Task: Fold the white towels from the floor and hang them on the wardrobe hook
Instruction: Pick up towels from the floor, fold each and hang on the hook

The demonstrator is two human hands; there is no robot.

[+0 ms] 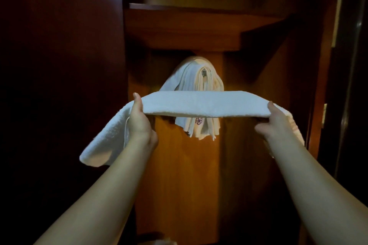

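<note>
Dark wood door at far left, flat, glossy, in shadow.

Left hand raised, thumb on top of the towel, fingers hidden underneath: pinch grip on the towel's left part. Outboard of that hand the towel's left end drapes down and left, hanging free, corner rounded and limp.

Towel is white terry, nubby pile, folded into a long narrow band. Long axis runs left-right, roughly level, stretched flat between both hands. Folded edge faces the camera; thick, several layers. It's held in the air in front of the wardrobe opening, below the shelf.

Directly behind the towel's middle: hung towels, white and cream, draped over the hook. Only a small metal bit of the hook shows at the top of the bundle. Their lower ends hang below the held towel; a small purple logo shows on one. The held band crosses in front of this bundle and blocks its mid section.

Wardrobe interior is orange-brown wood veneer, smooth, warm-lit. Shelf is a flat plank, angled underside in shadow.

Right hand grips the towel's right part, thumb on top, fingers curled below. Right end drops behind the wrist, mostly hidden.

Far right: dark glossy frame, vertical.
</note>
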